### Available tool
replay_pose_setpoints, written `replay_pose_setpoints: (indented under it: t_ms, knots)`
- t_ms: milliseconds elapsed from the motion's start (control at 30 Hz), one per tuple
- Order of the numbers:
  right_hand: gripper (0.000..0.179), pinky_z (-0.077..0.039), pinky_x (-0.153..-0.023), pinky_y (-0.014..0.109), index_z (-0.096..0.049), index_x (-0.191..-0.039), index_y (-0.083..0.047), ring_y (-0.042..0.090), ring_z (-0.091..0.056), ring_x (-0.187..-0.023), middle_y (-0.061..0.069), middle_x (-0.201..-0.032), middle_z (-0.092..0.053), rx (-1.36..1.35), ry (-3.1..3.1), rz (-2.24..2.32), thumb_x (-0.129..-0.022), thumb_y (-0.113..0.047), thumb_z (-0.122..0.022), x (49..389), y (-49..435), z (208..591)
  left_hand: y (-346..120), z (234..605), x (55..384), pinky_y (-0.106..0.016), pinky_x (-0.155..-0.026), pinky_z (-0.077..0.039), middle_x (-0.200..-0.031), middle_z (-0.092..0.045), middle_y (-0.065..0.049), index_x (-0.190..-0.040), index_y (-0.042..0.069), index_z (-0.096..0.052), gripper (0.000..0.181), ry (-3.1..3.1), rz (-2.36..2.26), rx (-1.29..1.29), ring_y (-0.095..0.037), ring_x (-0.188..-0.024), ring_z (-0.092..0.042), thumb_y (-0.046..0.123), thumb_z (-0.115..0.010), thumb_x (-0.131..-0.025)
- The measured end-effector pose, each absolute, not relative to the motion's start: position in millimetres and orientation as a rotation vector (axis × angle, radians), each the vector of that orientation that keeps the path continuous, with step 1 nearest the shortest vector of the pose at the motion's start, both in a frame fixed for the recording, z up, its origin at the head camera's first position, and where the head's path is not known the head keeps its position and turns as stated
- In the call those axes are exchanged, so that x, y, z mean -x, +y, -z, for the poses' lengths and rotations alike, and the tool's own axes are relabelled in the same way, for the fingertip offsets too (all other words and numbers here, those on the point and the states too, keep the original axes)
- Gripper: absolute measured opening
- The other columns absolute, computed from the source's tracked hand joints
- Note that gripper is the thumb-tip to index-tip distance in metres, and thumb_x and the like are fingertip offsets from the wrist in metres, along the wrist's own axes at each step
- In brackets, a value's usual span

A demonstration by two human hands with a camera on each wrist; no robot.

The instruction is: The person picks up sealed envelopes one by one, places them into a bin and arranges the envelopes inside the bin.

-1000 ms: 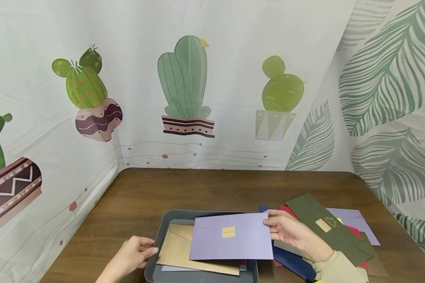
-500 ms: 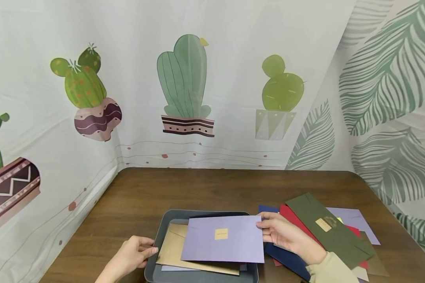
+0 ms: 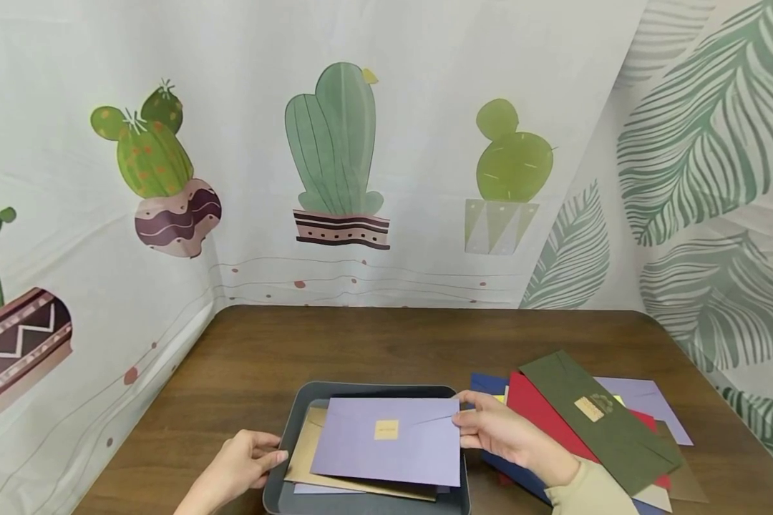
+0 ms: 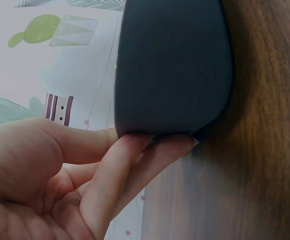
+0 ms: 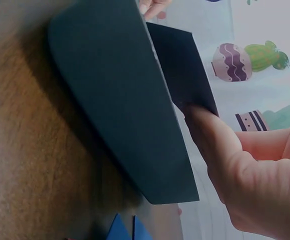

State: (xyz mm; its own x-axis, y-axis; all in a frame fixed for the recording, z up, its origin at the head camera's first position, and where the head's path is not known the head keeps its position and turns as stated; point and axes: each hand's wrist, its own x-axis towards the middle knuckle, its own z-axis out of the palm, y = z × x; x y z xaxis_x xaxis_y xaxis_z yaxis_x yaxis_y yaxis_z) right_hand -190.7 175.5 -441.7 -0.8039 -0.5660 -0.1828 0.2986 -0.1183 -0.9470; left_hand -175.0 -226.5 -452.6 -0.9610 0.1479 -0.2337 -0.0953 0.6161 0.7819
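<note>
My right hand (image 3: 505,433) pinches a lilac envelope (image 3: 386,454) by its right edge, holding it face up over the dark grey tray (image 3: 285,436). The envelope has a small pale gold sticker at its middle. Under it, a gold envelope (image 3: 305,447) lies aslant in the tray, covering part of another lilac envelope (image 3: 328,489). In the right wrist view the held envelope (image 5: 182,65) shows dark above the tray rim, thumb on its underside. My left hand (image 3: 248,461) grips the tray's left side, thumb at the rim and fingers against the outer wall (image 4: 172,75).
Right of the tray lies a loose pile: a dark green envelope (image 3: 602,422) on top, with a red envelope (image 3: 541,411), blue envelopes (image 3: 486,383) and a lilac envelope (image 3: 657,404) around it. A cactus-print cloth (image 3: 425,143) hangs behind the wooden table (image 3: 386,343).
My right hand has carried the lilac envelope leftward and slightly down, so it now sits more fully over the tray. The left hand and the tray have stayed in place.
</note>
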Motion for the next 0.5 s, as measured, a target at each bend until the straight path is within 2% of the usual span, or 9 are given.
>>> replay_pose_setpoints:
  t_ms: [267,500]
  knots:
    - [0.04,-0.058,-0.088,0.036,-0.025,-0.129,0.013,0.018,-0.069,-0.094,0.011,-0.106,-0.066,0.303,1.616,1.901,-0.099,-0.002,-0.046,187.1,170.2,437.3,-227.6,453.8,174.9,-0.036,-0.065,-0.062,-0.1,-0.07,-0.027,-0.114,-0.02,-0.058,0.04,2.57,-1.271,-0.074,-0.034,-0.09,-0.071,0.011,-0.068,-0.09]
    - [0.062,-0.055,-0.093,0.04,-0.009,-0.14,0.022,0.021,-0.067,-0.101,0.02,-0.117,-0.062,0.276,1.649,1.861,-0.099,-0.006,-0.047,188.3,166.8,432.1,-228.4,453.4,175.1,-0.036,-0.066,-0.062,-0.099,-0.07,-0.027,-0.115,-0.02,-0.057,0.042,2.554,-1.288,-0.1,-0.034,-0.089,-0.071,0.012,-0.068,-0.09]
